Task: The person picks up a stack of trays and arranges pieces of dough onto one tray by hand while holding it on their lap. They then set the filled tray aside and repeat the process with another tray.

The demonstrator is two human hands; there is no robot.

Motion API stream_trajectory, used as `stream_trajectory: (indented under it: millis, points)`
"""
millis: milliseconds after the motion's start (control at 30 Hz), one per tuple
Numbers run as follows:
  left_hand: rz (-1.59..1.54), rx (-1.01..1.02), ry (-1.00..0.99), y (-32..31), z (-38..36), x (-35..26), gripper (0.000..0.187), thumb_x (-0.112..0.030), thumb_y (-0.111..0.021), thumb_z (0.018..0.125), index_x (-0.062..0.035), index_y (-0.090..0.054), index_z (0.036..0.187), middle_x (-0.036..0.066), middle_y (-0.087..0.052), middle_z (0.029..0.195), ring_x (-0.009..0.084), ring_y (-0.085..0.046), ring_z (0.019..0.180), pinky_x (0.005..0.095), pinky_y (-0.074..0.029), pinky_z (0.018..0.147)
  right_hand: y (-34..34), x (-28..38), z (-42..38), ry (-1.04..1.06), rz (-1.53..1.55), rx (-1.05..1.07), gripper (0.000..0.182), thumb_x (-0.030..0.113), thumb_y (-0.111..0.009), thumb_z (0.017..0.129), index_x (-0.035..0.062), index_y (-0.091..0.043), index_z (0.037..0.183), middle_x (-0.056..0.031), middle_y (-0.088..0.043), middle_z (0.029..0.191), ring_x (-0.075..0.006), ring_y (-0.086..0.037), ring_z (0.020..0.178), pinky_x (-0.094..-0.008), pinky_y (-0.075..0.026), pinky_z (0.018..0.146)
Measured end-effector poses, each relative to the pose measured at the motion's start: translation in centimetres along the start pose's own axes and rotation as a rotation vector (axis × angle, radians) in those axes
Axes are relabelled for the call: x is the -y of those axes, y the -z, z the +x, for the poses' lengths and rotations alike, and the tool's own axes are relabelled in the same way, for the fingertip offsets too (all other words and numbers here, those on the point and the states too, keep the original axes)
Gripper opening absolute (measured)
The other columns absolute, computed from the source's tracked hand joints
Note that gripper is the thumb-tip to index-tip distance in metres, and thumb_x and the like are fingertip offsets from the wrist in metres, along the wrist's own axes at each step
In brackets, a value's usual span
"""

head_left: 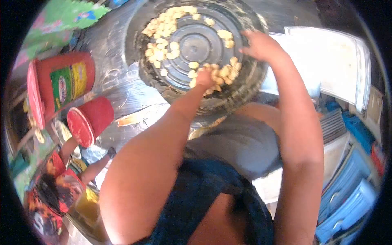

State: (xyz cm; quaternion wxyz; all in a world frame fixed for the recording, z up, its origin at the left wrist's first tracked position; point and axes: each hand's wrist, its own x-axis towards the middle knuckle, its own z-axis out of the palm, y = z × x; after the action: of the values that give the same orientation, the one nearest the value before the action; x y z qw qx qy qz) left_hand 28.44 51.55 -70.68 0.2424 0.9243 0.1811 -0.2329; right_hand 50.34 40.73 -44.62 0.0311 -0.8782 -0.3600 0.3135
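Small pale yellow pieces [165,22] lie in a ring on a round, dark, ridged tray [194,48]. My left hand [205,77] is down among a cluster of these pieces [226,73] on the near side of the tray. Its fingers are blurred against the pieces, so whether it holds any is unclear. At the tray's right edge, my right hand [261,45] has its fingers apart and nothing between them.
Two red buckets [63,83] [92,120] are at the left, the larger one labelled. Below them another person in patterned clothing [53,179] reaches an arm toward the smaller bucket. A white container [339,65] is at the right, above blue plastic items [347,204].
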Motion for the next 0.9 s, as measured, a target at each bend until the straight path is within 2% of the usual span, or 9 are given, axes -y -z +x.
stream_trajectory:
  millis: [67, 133, 167, 233, 300, 467, 567, 667, 900]
  points:
    - [-0.205, -0.005, 0.01, -2.5, 0.3, 4.2, 0.058, -0.027, -0.071, 0.069, -0.0072, -0.049, 0.119, 0.02, -0.054, 0.113, 0.0296, -0.054, 0.103, 0.0448, -0.046, 0.086, -2.3, -1.9, 1.6, -0.019, 0.027, -0.006, 0.057, 0.039, -0.067, 0.074, 0.0105, -0.053, 0.121, -0.0181, -0.06, 0.11, -0.0349, -0.057, 0.102, -0.0423, -0.046, 0.086]
    - [-0.333, 0.127, 0.28, -4.3, 1.6, 9.2, 0.093, -0.04, -0.073, 0.068, -0.0044, -0.025, 0.139, 0.022, -0.054, 0.117, 0.0312, -0.057, 0.097, 0.0418, -0.045, 0.085, -5.3, -2.2, 1.9, -0.036, 0.127, -0.049, 0.042, 0.034, -0.064, 0.075, 0.0106, -0.061, 0.11, -0.0143, -0.063, 0.106, -0.0305, -0.06, 0.096, -0.0421, -0.048, 0.079]
    - [-0.307, 0.258, 0.154, -3.7, 2.2, 10.4, 0.093, -0.04, -0.073, 0.068, -0.0044, -0.025, 0.139, 0.022, -0.054, 0.117, 0.0312, -0.057, 0.097, 0.0418, -0.045, 0.085, -7.5, -6.6, -4.5, -0.216, 0.156, -0.032, 0.042, 0.034, -0.064, 0.075, 0.0106, -0.061, 0.11, -0.0143, -0.063, 0.106, -0.0305, -0.06, 0.096, -0.0421, -0.048, 0.079]
    - [-0.798, 0.49, 0.065, 0.4, 1.5, 11.6, 0.047, -0.034, -0.043, 0.093, 0.005, -0.048, 0.119, 0.015, -0.063, 0.101, 0.0256, -0.061, 0.084, 0.0383, -0.051, 0.072, -13.2, -8.3, -19.9, -0.532, 0.231, 0.147, 0.042, 0.034, -0.065, 0.075, 0.0105, -0.061, 0.11, -0.014, -0.063, 0.108, -0.0301, -0.06, 0.098, -0.0419, -0.048, 0.08]
    - [-0.784, 0.627, 0.148, 1.7, -3.1, 10.6, 0.045, -0.033, -0.046, 0.092, 0.0035, -0.048, 0.119, 0.015, -0.062, 0.103, 0.026, -0.06, 0.086, 0.0396, -0.051, 0.072, -17.2, -4.0, -25.9, -0.628, 0.337, 0.271, 0.043, 0.034, -0.065, 0.075, 0.0104, -0.061, 0.11, -0.0137, -0.062, 0.109, -0.0296, -0.06, 0.099, -0.0417, -0.048, 0.081]
    - [-1.368, 0.194, 0.434, 4.9, -7.7, 9.6, 0.039, -0.026, -0.057, 0.088, -0.004, -0.05, 0.119, 0.012, -0.058, 0.11, 0.0278, -0.059, 0.092, 0.046, -0.051, 0.074, -8.0, -2.1, -14.4, -0.342, 0.11, 0.209, 0.044, 0.035, -0.067, 0.075, 0.0102, -0.062, 0.111, -0.0129, -0.061, 0.112, -0.0284, -0.059, 0.101, -0.0412, -0.048, 0.083]
    - [-1.817, 0.433, 0.545, 2.7, -6.7, 12.9, 0.041, -0.027, -0.059, 0.086, -0.0059, -0.05, 0.12, 0.012, -0.058, 0.111, 0.0286, -0.06, 0.095, 0.047, -0.051, 0.077, -0.1, 3.6, -9.7, -0.17, -0.037, 0.153, 0.045, 0.035, -0.068, 0.075, 0.0101, -0.062, 0.111, -0.0124, -0.061, 0.114, -0.0276, -0.058, 0.103, -0.0409, -0.048, 0.085]
    - [-1.861, 0.213, 0.273, 8.0, -11.1, 6.3, 0.037, -0.025, -0.052, 0.09, -0.0039, -0.049, 0.12, 0.012, -0.06, 0.109, 0.0297, -0.061, 0.096, 0.0473, -0.051, 0.081, -1.7, 6.1, -11.7, -0.169, 0.237, 0.02, 0.056, 0.035, -0.064, 0.078, 0.0046, -0.051, 0.123, -0.018, -0.058, 0.116, -0.0332, -0.056, 0.106, -0.04, -0.044, 0.09]
    - [-1.833, 0.273, -0.153, 20.1, -13.9, -1.9, 0.035, -0.017, -0.042, 0.092, -0.0011, -0.045, 0.123, 0.015, -0.058, 0.112, 0.0286, -0.06, 0.097, 0.0436, -0.052, 0.083, -3.4, 11.1, -21.3, -0.006, 0.674, -0.546, 0.061, 0.034, -0.067, 0.076, 0.0066, -0.048, 0.127, -0.0196, -0.051, 0.126, -0.0331, -0.051, 0.113, -0.0397, -0.041, 0.093]
